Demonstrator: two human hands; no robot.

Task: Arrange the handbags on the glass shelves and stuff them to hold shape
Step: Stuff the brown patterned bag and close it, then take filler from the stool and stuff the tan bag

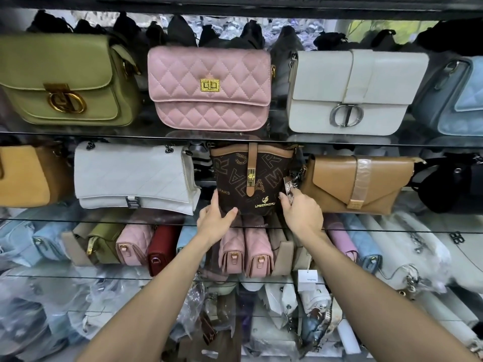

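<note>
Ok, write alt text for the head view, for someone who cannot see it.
Two bare hands, left hand and right hand, touch the lower corners of a dark brown lettered bucket bag standing on the middle glass shelf, between a white quilted bag and a tan envelope bag. Above sit green, pink and white handbags.

One view only, from the head, wide-angle, facing straight into the glass shelves [366, 232] and tipped a little downward. We're close in: both forearms reach up from the bottom edge, and the brown lettered bag [251, 178] sits almost dead centre. The upper row with the pink quilted bag [209, 87] fills the top of the frame, and straight shelf edges bow toward the borders.
</note>
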